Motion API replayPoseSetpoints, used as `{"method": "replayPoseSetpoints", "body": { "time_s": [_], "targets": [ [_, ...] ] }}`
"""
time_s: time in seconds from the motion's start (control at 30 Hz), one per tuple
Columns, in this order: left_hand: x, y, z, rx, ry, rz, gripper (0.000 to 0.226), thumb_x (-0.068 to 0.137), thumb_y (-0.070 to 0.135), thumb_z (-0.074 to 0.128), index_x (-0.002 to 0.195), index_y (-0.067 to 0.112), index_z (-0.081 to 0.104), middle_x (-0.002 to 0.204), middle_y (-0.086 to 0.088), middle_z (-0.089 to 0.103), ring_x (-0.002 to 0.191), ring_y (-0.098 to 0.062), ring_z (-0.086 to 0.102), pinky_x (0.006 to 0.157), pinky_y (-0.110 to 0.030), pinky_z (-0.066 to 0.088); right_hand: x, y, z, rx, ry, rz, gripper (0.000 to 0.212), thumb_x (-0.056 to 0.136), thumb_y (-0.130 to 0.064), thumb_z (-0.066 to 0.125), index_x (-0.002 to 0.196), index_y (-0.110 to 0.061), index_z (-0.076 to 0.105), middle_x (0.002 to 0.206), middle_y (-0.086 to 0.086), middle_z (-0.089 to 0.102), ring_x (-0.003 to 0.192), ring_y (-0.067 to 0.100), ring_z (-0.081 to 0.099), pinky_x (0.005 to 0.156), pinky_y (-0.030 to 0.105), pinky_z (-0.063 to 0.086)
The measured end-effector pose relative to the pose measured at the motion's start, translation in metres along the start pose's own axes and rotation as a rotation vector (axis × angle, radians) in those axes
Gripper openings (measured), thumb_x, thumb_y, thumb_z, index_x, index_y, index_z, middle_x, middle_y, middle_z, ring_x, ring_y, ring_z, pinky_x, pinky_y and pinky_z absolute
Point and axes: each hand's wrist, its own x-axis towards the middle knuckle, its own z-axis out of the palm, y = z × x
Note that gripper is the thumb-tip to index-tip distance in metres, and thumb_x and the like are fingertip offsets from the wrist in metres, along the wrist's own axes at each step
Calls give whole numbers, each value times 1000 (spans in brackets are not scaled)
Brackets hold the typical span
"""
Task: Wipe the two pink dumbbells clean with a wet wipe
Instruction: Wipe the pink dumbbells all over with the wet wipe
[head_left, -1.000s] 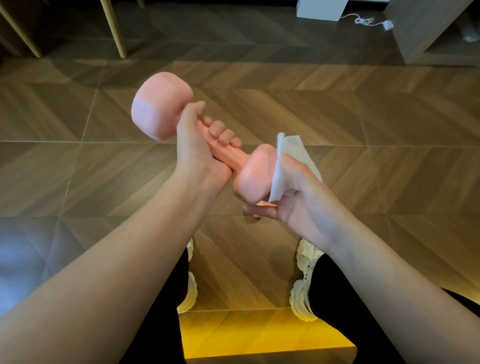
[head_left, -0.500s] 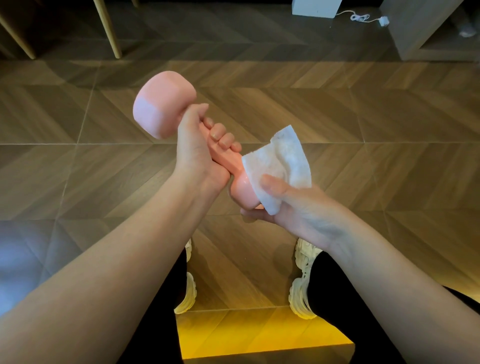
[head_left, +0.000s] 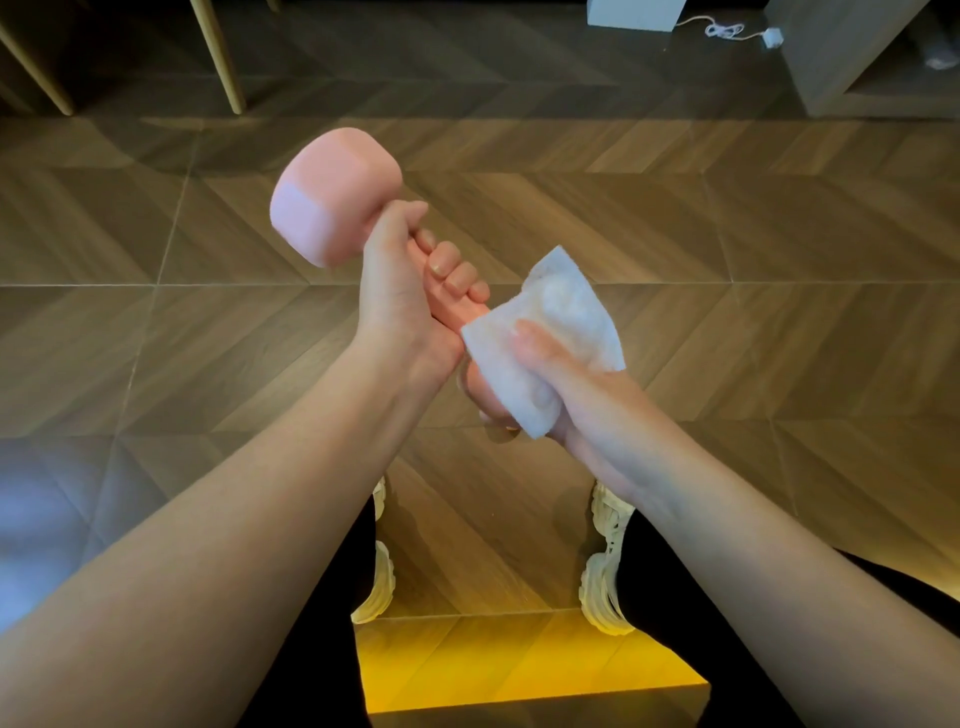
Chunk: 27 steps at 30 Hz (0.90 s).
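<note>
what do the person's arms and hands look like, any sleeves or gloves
The left forearm and right forearm are bare, with no sleeves in view. The left hand and right hand wear no gloves, and neither wrist shows a watch or bracelet.

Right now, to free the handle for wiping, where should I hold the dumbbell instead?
Probably the bare far head of the dumbbell, cupped by the left hand from the left: it's blocky with flat faces, tilted up and away, and the wipe in the right hand covers the near head.
</note>
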Motion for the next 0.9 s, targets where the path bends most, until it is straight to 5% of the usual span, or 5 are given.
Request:
{"method": "replayPoseSetpoints", "body": {
  "time_s": [0.1,0.2,0.5,0.73,0.9],
  "targets": [
    [1,4,0,-4,8,16,36,92,25,51,60,21,34,49,6,24,40,-12,24,42,-21,31,0,-3,-8,115,-60,-21,49,87,-38,69,126,-11,56,106,8,69,106,26,64,102,53,48],
    [1,5,-3,-35,25,7,36,91,24,51,60,20,35,49,6,25,39,-12,25,42,-21,31,1,1,-8,45,-100,-58,66,75,-20,78,135,-20,52,121,4,68,114,20,64,99,44,52],
    [2,2,0,-35,11,2,35,91,23,51,60,20,33,48,5,24,39,-13,24,42,-21,31,3,-2,2,94,98,-14,49,94,-40,63,129,-7,56,121,18,67,115,37,62,103,59,46],
    [0,6,-2,-77,-39,42,35,91,23,49,59,20,36,49,6,25,41,-12,25,44,-23,32,-2,-10,-9,374,-216,91,50,85,-36,64,130,-16,55,129,28,61,104,47,64,86,53,58],
    [-1,2,0,-39,51,55,30,91,23,57,68,20,38,50,6,35,42,-10,38,49,-22,39,1,-4,-4,289,-141,33,42,91,-20,66,130,-8,54,128,27,62,120,49,58,93,57,53]
  ]
}}
